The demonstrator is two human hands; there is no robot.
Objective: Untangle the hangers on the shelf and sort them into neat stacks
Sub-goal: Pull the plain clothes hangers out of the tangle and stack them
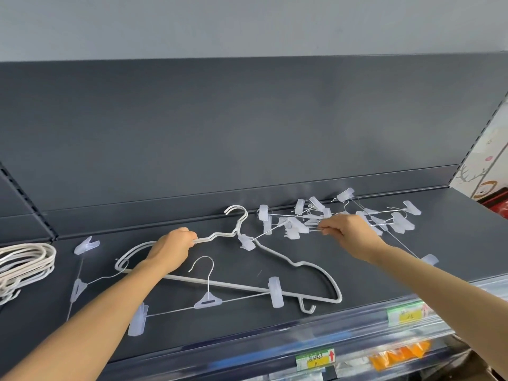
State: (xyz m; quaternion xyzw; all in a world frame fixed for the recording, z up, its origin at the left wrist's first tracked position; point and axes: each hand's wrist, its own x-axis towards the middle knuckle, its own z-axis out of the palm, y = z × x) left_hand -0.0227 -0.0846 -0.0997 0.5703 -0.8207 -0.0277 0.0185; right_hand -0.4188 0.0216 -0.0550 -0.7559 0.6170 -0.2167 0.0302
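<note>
Closest, near front edge of dark grey shelf (357, 273): loose wire hanger with clear plastic clips (207, 301); left hand (170, 248) curled round white coated hangers (220, 284), probably anchoring them; right hand (349, 229) pinching wire in tangled clip-hanger pile (295, 228) further back, likely teasing it free.

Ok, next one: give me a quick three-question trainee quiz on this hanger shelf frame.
1. True or false: the left hand grips the white wire hangers.
2. The right hand pinches: A) a shirt; B) a metal rod in the clip-hanger tangle; C) nothing.
3. Fill in: the hanger stack lies at the far ____ of the shelf.
Key: 1 true; 2 B; 3 left.
</note>
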